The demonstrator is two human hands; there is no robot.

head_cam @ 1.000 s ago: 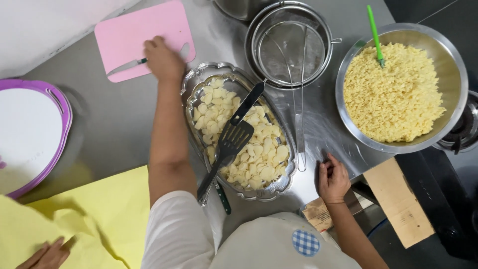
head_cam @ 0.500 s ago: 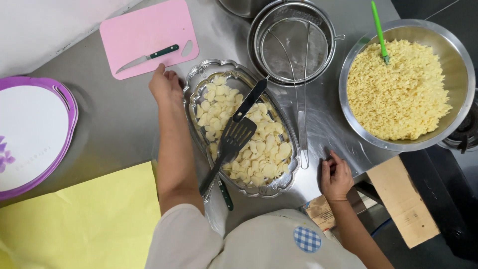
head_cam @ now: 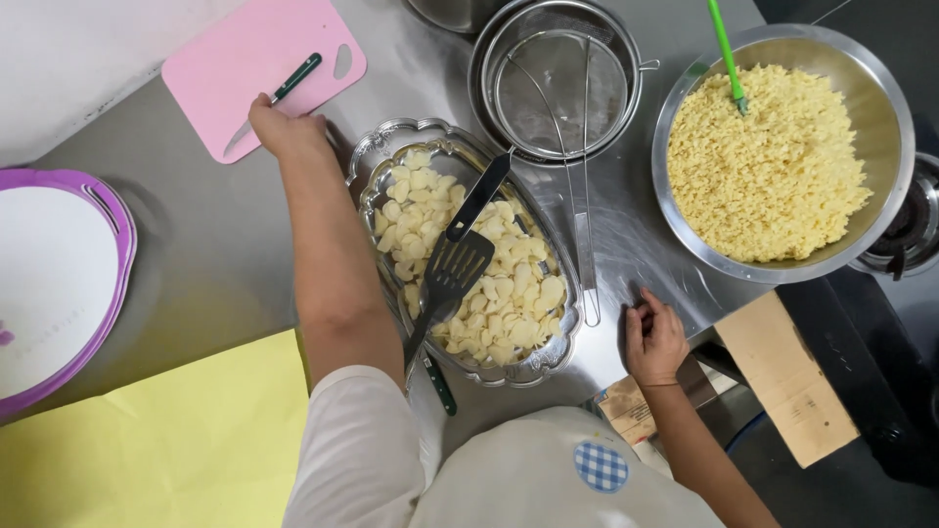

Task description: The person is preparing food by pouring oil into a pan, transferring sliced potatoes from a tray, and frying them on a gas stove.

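while the left hand [head_cam: 284, 127] rests at the pink cutting board [head_cam: 259, 68] edge, fingers curled, grip not discernible.
knife [head_cam: 274, 103] lies at its 12 o'clock; right hand [head_cam: 653, 339], fingers loosely open and holding nothing, braces on the counter [head_cam: 205, 225] at 3 o'clock of the glass dish [head_cam: 465, 249], which carries the spatula [head_cam: 455, 264].

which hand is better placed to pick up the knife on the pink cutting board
Probably the left hand: it sits at the pink cutting board's edge, right beside the knife. The right hand rests flat on the steel counter, past the tray.
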